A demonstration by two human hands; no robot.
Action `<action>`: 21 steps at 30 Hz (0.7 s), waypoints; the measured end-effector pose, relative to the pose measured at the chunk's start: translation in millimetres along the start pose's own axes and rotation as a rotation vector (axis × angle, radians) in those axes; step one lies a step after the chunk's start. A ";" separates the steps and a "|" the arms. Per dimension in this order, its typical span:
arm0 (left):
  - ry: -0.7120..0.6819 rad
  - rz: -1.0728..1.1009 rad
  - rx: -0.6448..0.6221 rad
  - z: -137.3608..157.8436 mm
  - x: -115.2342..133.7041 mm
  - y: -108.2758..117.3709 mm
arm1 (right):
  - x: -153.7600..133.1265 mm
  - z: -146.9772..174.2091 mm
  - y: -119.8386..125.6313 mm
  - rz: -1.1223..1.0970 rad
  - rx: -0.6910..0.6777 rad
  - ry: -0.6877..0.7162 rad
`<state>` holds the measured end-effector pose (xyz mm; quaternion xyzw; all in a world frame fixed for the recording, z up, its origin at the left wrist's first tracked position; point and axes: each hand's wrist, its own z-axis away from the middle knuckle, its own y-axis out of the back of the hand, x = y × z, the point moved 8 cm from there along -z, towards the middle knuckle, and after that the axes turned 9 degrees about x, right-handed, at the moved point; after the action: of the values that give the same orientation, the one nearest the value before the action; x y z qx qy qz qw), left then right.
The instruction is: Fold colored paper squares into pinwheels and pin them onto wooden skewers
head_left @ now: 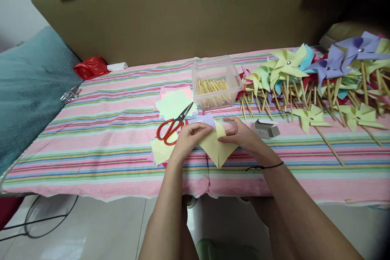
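Note:
Between my two hands is a yellow paper square (215, 146) with a slit running in from its near corner. My left hand (192, 136) pinches its left side between thumb and fingers. On the right edge, my right hand (240, 134) grips the paper with its thumb and fingers. Just behind it lies a purple paper piece (207, 119), partly covered. Red-handled scissors (174, 124) rest left of my left hand, blades pointing away, across stacks of coloured paper. One stack has pale green paper (175, 103) on top, the nearer one yellow paper (161, 150).
A clear plastic box (234, 89) of short wooden sticks stands behind my hands. Many finished pinwheels (289, 63) crowd the right side. A small grey box (268, 129) sits by my right hand. A red plastic bag (91, 68) lies far left on the striped cloth (106, 142).

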<state>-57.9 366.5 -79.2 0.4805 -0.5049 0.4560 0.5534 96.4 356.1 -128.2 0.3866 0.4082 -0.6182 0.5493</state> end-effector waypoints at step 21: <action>0.090 -0.078 -0.066 1.5 -18.4 -6.7 | -7.9 5.3 -4.9 -0.053 -0.055 0.023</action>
<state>-52.8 363.8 -97.9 0.4605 -0.4751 0.4383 0.6085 92.1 354.4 -118.6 0.3676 0.4416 -0.6164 0.5385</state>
